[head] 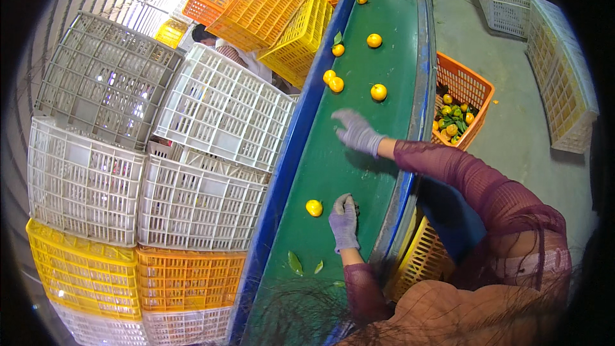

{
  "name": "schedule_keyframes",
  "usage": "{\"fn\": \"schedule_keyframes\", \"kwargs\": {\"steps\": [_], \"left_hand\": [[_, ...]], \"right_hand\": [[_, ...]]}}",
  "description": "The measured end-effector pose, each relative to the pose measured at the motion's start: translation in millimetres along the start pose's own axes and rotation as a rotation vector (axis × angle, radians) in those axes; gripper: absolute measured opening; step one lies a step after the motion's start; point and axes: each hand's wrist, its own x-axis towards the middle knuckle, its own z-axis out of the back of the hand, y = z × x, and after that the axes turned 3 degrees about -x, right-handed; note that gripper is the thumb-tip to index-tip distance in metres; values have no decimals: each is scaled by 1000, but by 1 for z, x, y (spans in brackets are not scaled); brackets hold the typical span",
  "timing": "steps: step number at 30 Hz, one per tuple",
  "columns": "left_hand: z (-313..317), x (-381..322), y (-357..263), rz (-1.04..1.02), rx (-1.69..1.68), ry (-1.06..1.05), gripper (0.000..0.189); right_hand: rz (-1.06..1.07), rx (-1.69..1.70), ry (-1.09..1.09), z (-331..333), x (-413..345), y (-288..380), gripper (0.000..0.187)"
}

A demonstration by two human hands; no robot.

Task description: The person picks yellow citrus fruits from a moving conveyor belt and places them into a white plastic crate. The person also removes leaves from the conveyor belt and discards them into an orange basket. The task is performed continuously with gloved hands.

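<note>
My right hand, in a pale purple-grey knit glove, reaches over the green conveyor belt. It is blurred, its fingers are apart and no fruit is in it. Lower down, my left hand is in a matching glove with its fingers curled over the belt. Whether anything is under those fingers is hidden. A yellow-orange mandarin lies just left of the left hand. Farther up the belt are several mandarins, among them a single one and a touching pair. Some carry green leaves.
Loose leaves lie low on the belt. An orange crate of leafy mandarins stands beside it, with a yellow crate near my body. Stacked plastic crates line the far side, with another person behind. White crates stand right.
</note>
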Motion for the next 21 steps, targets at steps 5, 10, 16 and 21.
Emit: {"fn": "schedule_keyframes", "kwargs": {"steps": [5,10,16,21], "left_hand": [[-2,1,-1,-72,88,7,21],[-2,2,3,-8,35,31,19],[-7,-4,1,6,34,59,18],[-27,3,-7,-208,167,45,20]], "right_hand": [[-501,-443,69,45,31,-46,53],[-455,-7,211,24,34,-72,36],[-354,1,112,11,28,-82,29],[-281,-141,217,16,26,-77,30]]}}
